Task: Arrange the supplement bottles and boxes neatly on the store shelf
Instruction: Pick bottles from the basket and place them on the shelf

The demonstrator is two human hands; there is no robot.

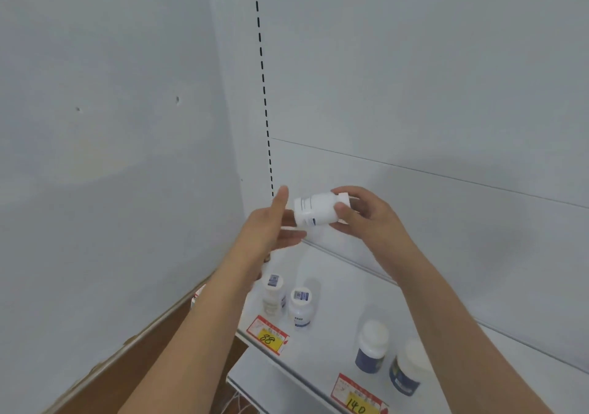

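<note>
A white supplement bottle lies on its side in the air above the shelf. My right hand grips it at the cap end, thumb and fingers curled round it. My left hand is beside the bottle's base with straight fingers, its fingertips at the base. Below on the white shelf stand two white bottles with labelled caps and, further right, two dark blue bottles with white caps.
Price tags reading 88 and 140 hang on the shelf's front edge. A slotted upright runs up the white back panel. A wall stands at the left, with brown floor below.
</note>
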